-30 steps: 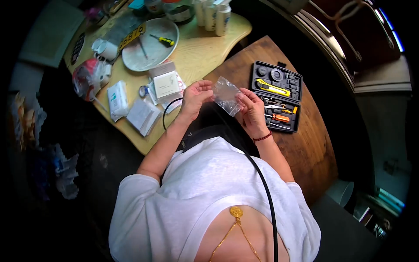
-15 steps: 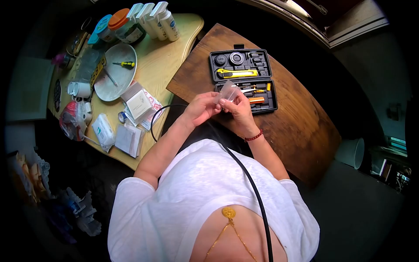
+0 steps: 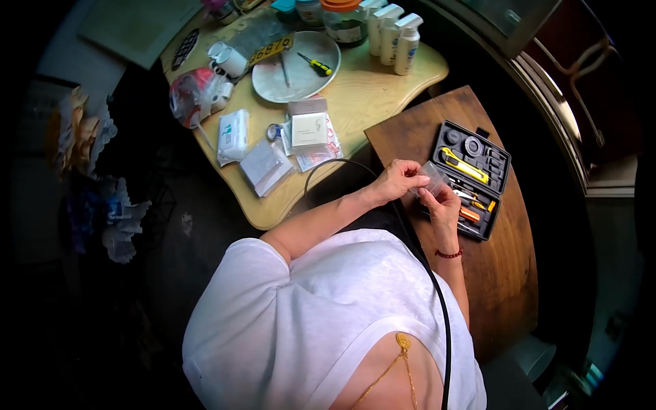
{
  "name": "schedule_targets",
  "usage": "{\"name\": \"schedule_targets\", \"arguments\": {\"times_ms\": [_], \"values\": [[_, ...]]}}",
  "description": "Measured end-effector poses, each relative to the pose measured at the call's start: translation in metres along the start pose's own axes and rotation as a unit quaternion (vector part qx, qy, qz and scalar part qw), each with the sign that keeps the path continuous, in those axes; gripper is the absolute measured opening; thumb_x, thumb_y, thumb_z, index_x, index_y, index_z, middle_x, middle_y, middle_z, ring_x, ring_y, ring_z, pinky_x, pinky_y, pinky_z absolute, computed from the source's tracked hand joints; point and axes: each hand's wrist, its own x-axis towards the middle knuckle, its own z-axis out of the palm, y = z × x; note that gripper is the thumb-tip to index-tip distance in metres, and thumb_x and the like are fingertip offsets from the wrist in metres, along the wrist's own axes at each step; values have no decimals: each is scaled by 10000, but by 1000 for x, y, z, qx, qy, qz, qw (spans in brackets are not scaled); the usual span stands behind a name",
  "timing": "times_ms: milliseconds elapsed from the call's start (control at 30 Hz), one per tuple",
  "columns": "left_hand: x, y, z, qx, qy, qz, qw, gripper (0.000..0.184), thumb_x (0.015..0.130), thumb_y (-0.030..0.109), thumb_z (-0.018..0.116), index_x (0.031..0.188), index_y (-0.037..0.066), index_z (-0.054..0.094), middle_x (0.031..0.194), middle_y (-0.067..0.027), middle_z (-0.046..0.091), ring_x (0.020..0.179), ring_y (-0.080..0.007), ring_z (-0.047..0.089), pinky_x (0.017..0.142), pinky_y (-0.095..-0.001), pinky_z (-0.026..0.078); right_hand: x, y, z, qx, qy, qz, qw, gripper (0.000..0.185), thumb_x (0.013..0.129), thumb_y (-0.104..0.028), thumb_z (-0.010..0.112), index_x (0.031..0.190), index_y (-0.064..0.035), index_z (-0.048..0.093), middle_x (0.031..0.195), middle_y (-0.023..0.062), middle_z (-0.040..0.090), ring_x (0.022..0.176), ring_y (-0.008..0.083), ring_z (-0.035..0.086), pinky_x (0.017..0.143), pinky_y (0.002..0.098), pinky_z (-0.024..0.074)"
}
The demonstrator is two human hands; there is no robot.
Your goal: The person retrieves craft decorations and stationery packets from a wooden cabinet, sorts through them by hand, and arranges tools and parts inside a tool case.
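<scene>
A small clear plastic bag is pinched between my two hands, over the near left edge of an open tool case. My left hand grips the bag's left side with closed fingers. On its lower right side, my right hand holds it between thumb and fingers, a red bead bracelet at the wrist. Whether anything lies inside the bag I cannot tell. In the black case's lid sits a yellow utility knife. The other half holds an orange-handled tool and several smaller tools, partly hidden by my right hand.
The case rests on a brown wooden table. On a pale table to the left are a white plate bearing a yellow-black screwdriver, several pump bottles, small boxes and a wipes pack. A black cable crosses my front.
The view has turned left, so the tables, case and hands appear shifted to the right. Both hands still hold the clear bag near the case, with the fingers slightly rearranged on it.
</scene>
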Motion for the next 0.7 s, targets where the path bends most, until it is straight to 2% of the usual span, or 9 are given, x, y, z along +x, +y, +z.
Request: {"name": "schedule_targets", "arguments": {"times_ms": [67, 167, 233, 267, 333, 533, 600, 667, 700], "values": [[-4, 11, -25, 71, 82, 22, 994, 106, 813, 131, 639, 786, 29, 629, 683, 41, 553, 634, -36, 475, 571, -183, 377, 11, -1, 12, 19, -35, 18, 999, 96, 805, -78, 644, 854, -10, 600, 730, -9, 586, 636, 52, 513, 578, 178, 397], [-1, 16, -83, 26, 188, 64, 980, 108, 801, 148, 651, 796, 42, 636, 706, 23, 590, 607, -39, 504, 545, -192, 398, 23, -4, 31, 13, -41, 27, 999, 157, 829, -103, 620, 939, 6, 597, 782, 46, 623, 628, 60, 519, 592, 178, 417], [-2, 31, -126, -29, 262, 18, 965, 121, 806, 181, 647, 803, 65, 610, 708, 7, 604, 609, -60, 540, 519, -213, 436, 28, -5, 34, -20, -62, 38, 997, 143, 832, -94, 611, 935, 5, 598, 791, 34, 616, 672, 67, 542, 610, 184, 426], [2, 29, -156, 9, 301, 6, 954, 111, 801, 181, 649, 798, 78, 607, 726, 4, 603, 604, -71, 541, 521, -209, 433, 31, -5, 36, -51, -74, 49, 995, 130, 835, -85, 602, 931, 3, 599, 800, 21, 608, 716, 75, 565, 628, 189, 435], [15, 30, -206, -10, 358, -1, 934, 73, 794, 127, 634, 814, 69, 596, 752, -11, 599, 600, -98, 544, 507, -240, 437, 33, -1, 39, -69, -76, 51, 993, 123, 841, -83, 592, 921, 10, 593, 804, 27, 604, 727, 84, 568, 645, 197, 442], [108, 44, -307, -13, 417, -39, 908, 141, 750, 103, 641, 850, 13, 596, 744, -81, 599, 584, -151, 554, 478, -278, 439, 22, -4, 45, -93, 8, 63, 994, 114, 841, -55, 562, 913, 31, 580, 821, 42, 596, 768, 104, 569, 700, 225, 451], [152, 32, -331, 161, 510, -74, 842, 265, 700, 135, 670, 882, -39, 588, 781, -129, 613, 613, -214, 581, 520, -325, 470, 18, -4, 41, -106, 45, 58, 992, 123, 844, -64, 562, 920, 31, 583, 812, 36, 598, 755, 96, 564, 688, 219, 448], [199, -9, -374, 193, 536, -50, 821, 347, 680, 174, 641, 935, -54, 586, 892, -233, 628, 786, -362, 618, 704, -371, 497, 7, -6, 36, -106, 89, 63, 988, 132, 847, -74, 563, 930, 25, 591, 800, 28, 601, 736, 87, 560, 665, 211, 446], [211, -12, -375, 203, 551, -66, 807, 351, 689, 168, 633, 960, -51, 585, 931, -229, 622, 818, -365, 613, 720, -373, 497, 1, 4, 26, -112, 112, 55, 986, 137, 847, -80, 572, 937, 20, 599, 800, 28, 610, 714, 78, 558, 630, 201, 444]]}}
